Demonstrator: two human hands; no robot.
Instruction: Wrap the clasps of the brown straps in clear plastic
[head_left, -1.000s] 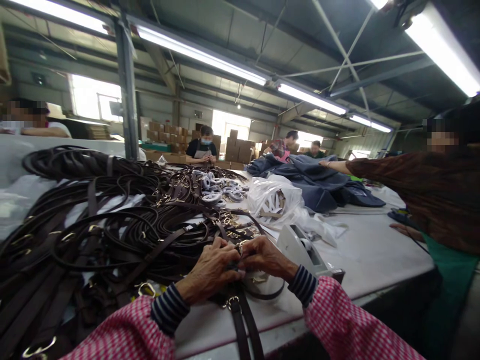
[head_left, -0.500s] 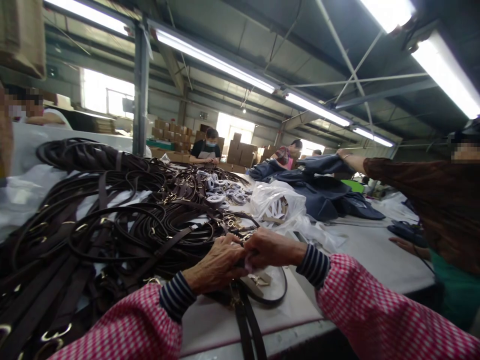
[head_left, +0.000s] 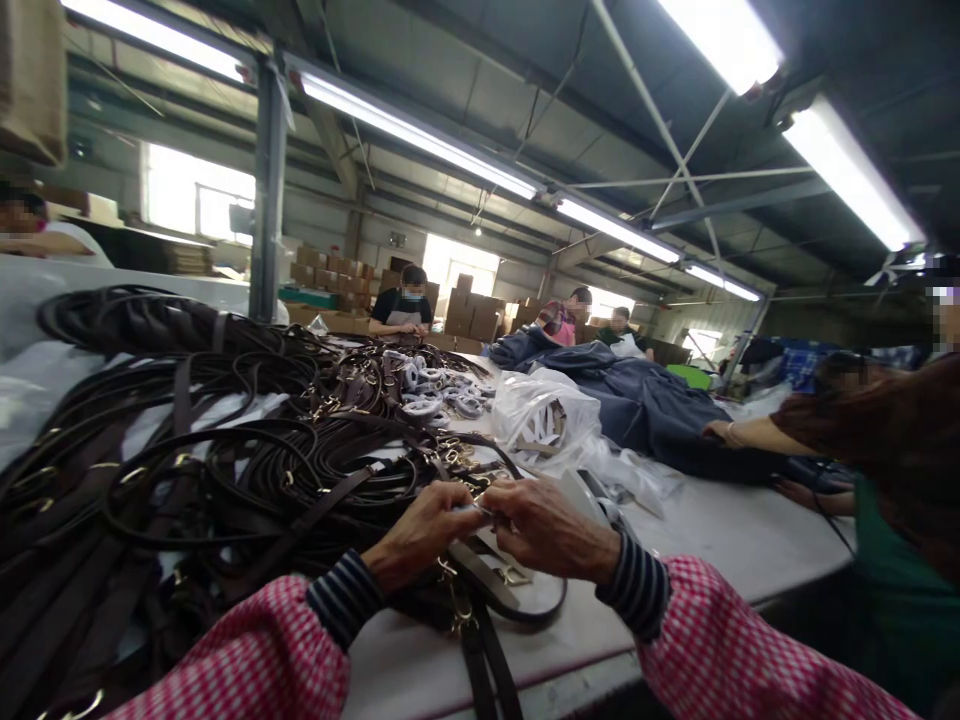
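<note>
My left hand (head_left: 427,530) and my right hand (head_left: 551,525) meet above the table's near edge, fingers closed. Between their fingertips is a small thing, too little to make out. Just beneath them lies a dark strap (head_left: 486,655) with gold-coloured metal clips (head_left: 459,600), its ends hanging over the table edge. Beside it rests a grey-brown strip (head_left: 484,575) with a metal buckle. A large heap of dark brown straps (head_left: 247,470) spreads to the left of my hands.
Grey-wrapped rings (head_left: 442,385) and a clear plastic bag (head_left: 546,410) lie beyond my hands. Dark blue cloth (head_left: 645,400) covers the table's right rear, where a person (head_left: 885,420) reaches in. Other people sit farther back. A metal post (head_left: 266,200) stands behind the heap.
My hands have shifted, and my fingertips now meet around the small thing. The person at the right has lowered an arm, and the lifted blue cloth now lies on the table.
</note>
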